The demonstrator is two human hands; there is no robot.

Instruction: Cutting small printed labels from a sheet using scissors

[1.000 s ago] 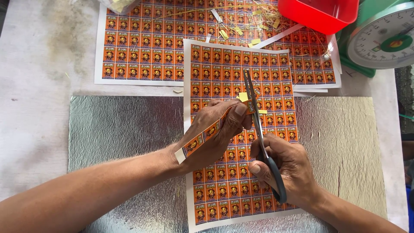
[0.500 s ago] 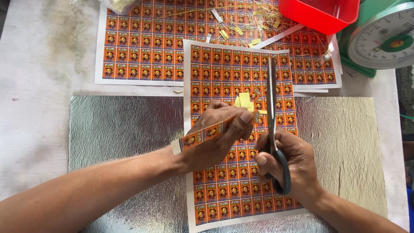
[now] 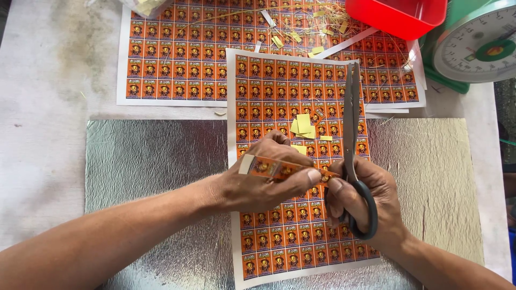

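Observation:
My left hand (image 3: 263, 180) pinches a narrow orange strip of printed labels (image 3: 279, 169), held level across the fingers. Its far end meets the scissors (image 3: 352, 129) near their pivot. My right hand (image 3: 365, 201) grips the dark scissor handles, with the long blades pointing away from me and nearly closed. Both hands hover over a sheet of small orange labels (image 3: 279, 91) lying on a silver foil mat (image 3: 156, 161). A few yellow cut pieces (image 3: 302, 125) rest on that sheet just beyond my left fingers.
More sheets of orange labels (image 3: 172, 53) lie at the back, strewn with yellow scraps and straw-like trimmings (image 3: 301, 27). A red plastic tub (image 3: 398, 16) and a green dial scale (image 3: 478, 45) stand at the back right. The table (image 3: 48, 80) is pale and stained.
The scissors swung from a leftward tilt to nearly upright and shifted right. The strip in my left hand turned from slanted to level, and yellow pieces came to rest on the sheet.

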